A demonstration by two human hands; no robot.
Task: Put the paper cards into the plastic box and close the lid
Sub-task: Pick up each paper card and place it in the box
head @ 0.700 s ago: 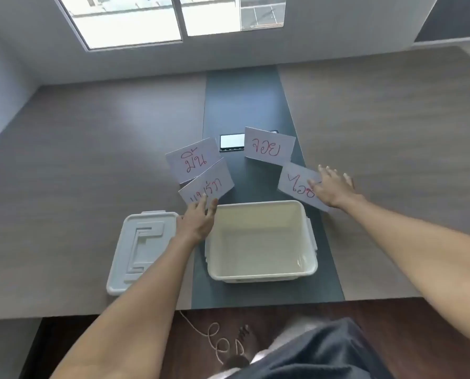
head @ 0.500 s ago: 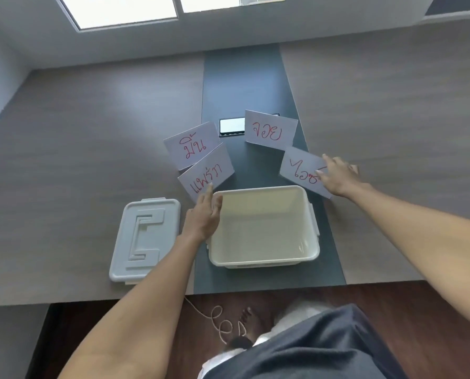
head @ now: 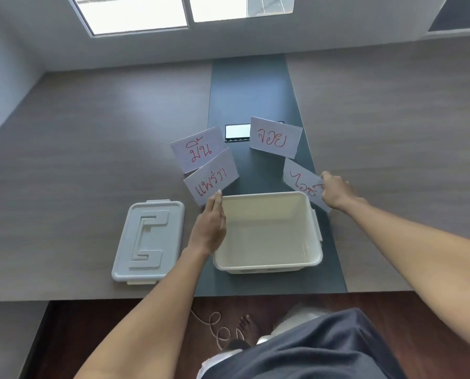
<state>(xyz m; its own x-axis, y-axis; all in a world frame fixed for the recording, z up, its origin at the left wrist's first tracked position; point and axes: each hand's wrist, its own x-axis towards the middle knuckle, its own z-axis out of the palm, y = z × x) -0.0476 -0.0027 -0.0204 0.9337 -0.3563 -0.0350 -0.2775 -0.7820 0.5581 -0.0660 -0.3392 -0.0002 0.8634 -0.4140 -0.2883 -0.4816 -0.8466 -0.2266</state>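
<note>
While box (head: pixel 266 258) sits empty: right hand (head: pixel 335 191) pinching a card (head: pixel 301 181), left hand (head: pixel 210 225) flat-fingered, lid (head: pixel 146 242) alongside.

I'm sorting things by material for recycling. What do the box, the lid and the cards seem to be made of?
Box: likely smooth cream plastic, with a moulded rim. Lid: likely matte grey plastic, with a raised moulded pattern. Cards: apparently thin white matte paper, bearing red handwriting.
</note>
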